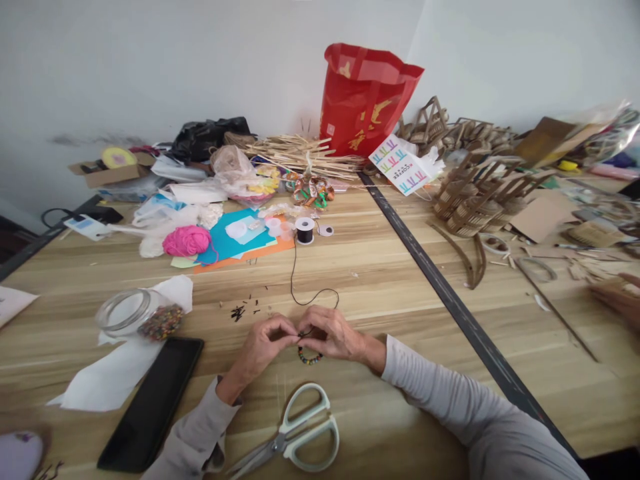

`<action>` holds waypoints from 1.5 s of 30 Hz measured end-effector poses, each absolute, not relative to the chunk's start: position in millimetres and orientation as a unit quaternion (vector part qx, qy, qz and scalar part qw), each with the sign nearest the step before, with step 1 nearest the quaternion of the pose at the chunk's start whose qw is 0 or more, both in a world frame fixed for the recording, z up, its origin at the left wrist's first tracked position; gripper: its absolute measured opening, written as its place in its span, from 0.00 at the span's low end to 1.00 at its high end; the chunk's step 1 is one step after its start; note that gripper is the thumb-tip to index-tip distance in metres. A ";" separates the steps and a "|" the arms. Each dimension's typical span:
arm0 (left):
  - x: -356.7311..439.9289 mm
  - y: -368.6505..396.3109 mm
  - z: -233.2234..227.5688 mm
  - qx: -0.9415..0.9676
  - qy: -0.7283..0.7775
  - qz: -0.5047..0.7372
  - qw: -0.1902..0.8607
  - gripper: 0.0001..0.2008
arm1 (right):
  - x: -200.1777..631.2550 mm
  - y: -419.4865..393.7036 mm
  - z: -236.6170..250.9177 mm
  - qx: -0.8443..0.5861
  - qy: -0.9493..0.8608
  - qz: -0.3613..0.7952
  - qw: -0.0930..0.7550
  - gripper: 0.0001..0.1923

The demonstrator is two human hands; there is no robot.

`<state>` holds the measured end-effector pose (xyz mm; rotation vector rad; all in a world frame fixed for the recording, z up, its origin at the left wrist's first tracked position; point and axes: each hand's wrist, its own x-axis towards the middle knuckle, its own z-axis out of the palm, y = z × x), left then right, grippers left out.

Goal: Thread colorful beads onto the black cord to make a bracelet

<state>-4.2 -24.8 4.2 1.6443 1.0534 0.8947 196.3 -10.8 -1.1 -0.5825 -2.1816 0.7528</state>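
Fingertips of my left hand and my right hand meet in a pinch over the table. Between them they grip the dark cord of a beaded bracelet, whose multicoloured beads hang in a loop just below. A thin black cord trails from my right hand to a white spool wound with black. White-handled scissors lie below my hands, blades towards the lower left. Short black cord scraps are scattered left of my hands. My fingers hide the exact spot where the cord is pinched.
At left are a tipped glass jar of beads, white paper and a black phone. Pink yarn, blue sheets and a red bag stand farther back. Bamboo baskets and another person's hand are right.
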 end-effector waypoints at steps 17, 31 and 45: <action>9.6 -12.8 36.9 0.707 0.404 0.383 0.436 0.07 | 216.0 -1.5 39.9 -0.312 -0.804 0.389 0.324 0.13; 28.0 3.4 30.7 0.775 0.430 0.304 0.350 0.07 | 230.2 -7.0 41.8 -0.411 -0.682 0.488 0.358 0.12; 41.2 2.8 -3.1 0.898 0.375 0.175 0.151 0.09 | 237.3 -5.6 32.6 -0.419 -0.605 0.560 0.381 0.16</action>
